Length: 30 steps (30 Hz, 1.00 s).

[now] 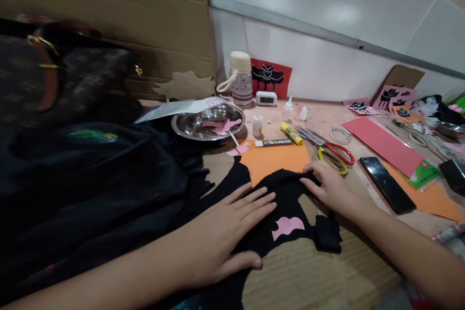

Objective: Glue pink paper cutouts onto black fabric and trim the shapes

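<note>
One cutout (288, 226) lies between left hand (232, 230) and right hand (329, 186), with one bowl (181, 128), one flask (241, 82), one clock (266, 99), three bottles (257, 127), one glue stick (291, 133) and, overlapped, probably two scissors (321, 142) beyond them, and one phone (387, 184) right of both.

We have a black cloth (290, 193), cut in deep irregular curves, spread over a cardboard sheet (308, 276), left of the sheet's right edge. Its far edge is rumpled; its right end is doubled up. Near its curved near edge we see a wavy pink paper cutout (288, 227) lying flat.
</note>
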Motion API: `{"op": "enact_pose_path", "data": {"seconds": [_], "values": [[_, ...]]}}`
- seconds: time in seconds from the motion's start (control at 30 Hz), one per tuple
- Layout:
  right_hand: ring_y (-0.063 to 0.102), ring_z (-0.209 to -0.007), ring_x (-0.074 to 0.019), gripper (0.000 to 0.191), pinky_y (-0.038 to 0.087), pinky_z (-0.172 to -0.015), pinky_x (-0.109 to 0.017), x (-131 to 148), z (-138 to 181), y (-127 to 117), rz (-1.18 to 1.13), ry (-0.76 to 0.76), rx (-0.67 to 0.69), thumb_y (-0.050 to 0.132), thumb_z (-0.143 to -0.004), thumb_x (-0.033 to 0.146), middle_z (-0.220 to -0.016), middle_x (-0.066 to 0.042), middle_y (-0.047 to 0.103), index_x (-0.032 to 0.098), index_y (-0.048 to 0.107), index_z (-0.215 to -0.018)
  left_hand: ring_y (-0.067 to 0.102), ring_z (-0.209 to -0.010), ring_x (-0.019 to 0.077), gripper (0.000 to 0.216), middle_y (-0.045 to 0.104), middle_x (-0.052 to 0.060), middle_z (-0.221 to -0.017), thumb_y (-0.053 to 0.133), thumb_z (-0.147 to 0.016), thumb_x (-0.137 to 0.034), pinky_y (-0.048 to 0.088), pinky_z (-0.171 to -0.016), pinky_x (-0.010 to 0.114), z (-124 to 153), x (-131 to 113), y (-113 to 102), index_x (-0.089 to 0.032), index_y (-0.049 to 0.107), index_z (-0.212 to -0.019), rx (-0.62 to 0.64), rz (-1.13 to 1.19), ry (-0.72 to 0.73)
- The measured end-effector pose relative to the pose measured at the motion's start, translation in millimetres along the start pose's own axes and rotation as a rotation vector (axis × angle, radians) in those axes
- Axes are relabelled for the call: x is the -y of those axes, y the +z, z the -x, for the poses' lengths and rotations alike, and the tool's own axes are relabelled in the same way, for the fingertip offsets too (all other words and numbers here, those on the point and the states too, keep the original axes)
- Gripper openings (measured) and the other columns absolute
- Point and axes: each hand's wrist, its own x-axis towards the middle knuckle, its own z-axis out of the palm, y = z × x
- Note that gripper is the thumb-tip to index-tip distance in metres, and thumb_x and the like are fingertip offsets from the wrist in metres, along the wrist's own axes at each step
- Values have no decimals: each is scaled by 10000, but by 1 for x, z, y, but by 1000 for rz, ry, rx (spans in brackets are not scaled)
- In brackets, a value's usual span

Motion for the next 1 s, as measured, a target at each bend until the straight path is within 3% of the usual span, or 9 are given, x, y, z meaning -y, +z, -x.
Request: {"op": "enact_pose_path", "data": {"seconds": [0.17, 0.23, 0.4, 0.53, 0.77, 1.0], "values": [[701, -1070, -254, 240, 555, -951, -424, -18, -3, -19, 24, 45, -1, 478, -1055, 203, -1160, -112, 745, 209, 689, -1169, 332, -1571, 359, 769, 391, 162, -1664, 552, -1001, -646, 280, -1296, 605, 1, 1, 1, -155, 459, -1585, -2, 13, -15], [673, -1114, -271, 225, 537, -981, -447, -26, -3, -27, 83, 7, 49, 519, -1047, 222, -1159, -112, 725, 215, 706, -1172, 343, -1566, 359, 755, 410, 159, -1656, 564, -1001, -631, 275, -1297, 604, 1, 2, 2, -161, 465, -1583, -15, 22, -18], [631, -1056, -285, 127, 520, -920, -453, -31, -2, -36, 220, -11, 207, 668, -1000, 289, -1069, -106, 677, 217, 770, -1027, 384, -1546, 372, 718, 443, 174, -1636, 604, -998, -578, 303, -1278, 623, 2, 2, 3, -169, 481, -1574, -70, 39, 9], [607, -1024, -282, 182, 505, -898, -442, -27, -3, -34, 286, -13, 207, 605, -1021, 218, -1007, -106, 656, 182, 733, -896, 412, -1528, 378, 714, 463, 186, -1621, 619, -988, -565, 350, -1259, 620, 1, 1, 2, -155, 497, -1560, -65, -9, 23], [635, -1042, -281, 119, 509, -912, -440, -16, 1, -33, 227, 64, 223, 621, -1023, 259, -1079, -101, 686, 161, 675, -1065, 399, -1528, 387, 729, 442, 198, -1625, 586, -1000, -588, 368, -1247, 629, -2, -1, -4, -122, 498, -1554, -24, -57, 17], [632, -909, -281, 137, 469, -776, -382, 0, 1, -26, 465, 72, 191, 674, -975, 239, -911, -94, 660, 168, 658, -859, 393, -1528, 382, 716, 424, 196, -1627, 534, -1023, -596, 382, -1237, 629, -1, -3, -5, -112, 501, -1551, 5, -95, 16]]}}
